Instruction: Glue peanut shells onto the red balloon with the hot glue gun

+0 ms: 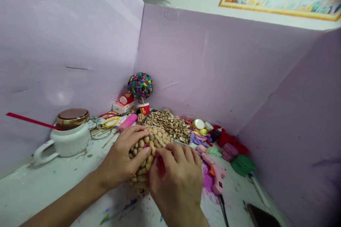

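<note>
A ball covered with whole peanuts in their shells [141,173] sits on the table right in front of me. Red shows through where its surface is bare. My left hand [119,161] grips the ball from the left, fingers over its top and thumb across the near face. On the right side, my right hand [178,175] is closed, with thumb and forefinger at a peanut [152,148] on the ball's face. This hand covers much of the ball's right side, and its other fingers rest curled against the top.
Behind the ball, a tray [146,117] holds peanut shells [170,125]. Right are a pink glue gun [218,177] with a black cord, a green container [243,165] and a dark phone-like object [262,216]. A white mug [70,141] stands left; a multicoloured ball [140,85] stands behind.
</note>
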Demonstrator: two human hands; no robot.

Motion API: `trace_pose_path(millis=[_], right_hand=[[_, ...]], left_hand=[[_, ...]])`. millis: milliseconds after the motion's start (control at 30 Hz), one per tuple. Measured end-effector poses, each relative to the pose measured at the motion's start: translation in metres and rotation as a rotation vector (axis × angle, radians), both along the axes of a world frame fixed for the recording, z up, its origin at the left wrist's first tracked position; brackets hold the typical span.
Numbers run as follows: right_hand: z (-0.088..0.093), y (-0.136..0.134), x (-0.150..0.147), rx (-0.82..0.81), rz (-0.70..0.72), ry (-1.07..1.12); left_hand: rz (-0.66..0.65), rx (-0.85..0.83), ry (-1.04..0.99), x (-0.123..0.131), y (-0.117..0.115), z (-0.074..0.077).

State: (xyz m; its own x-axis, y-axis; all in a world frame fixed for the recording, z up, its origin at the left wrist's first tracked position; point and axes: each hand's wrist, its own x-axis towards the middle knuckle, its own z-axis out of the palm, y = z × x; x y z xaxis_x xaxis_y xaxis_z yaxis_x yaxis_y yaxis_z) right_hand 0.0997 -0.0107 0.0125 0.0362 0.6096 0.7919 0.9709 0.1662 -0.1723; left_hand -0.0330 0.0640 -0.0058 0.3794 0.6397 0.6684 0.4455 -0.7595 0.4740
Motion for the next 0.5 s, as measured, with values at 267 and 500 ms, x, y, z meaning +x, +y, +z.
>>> trace_pose_path(millis=[267,500], right_hand=[[-0.007,-0.008,0.024,-0.044,0.142,0.159],[-0.035,0.004,0.034,-0.262,0.257,0.299]], left_hand=[[0.077,-0.07,-0.035,-0.004,0.012,0.002],[0.082,-0.193,-0.049,-0.007,0.021,0.002]])
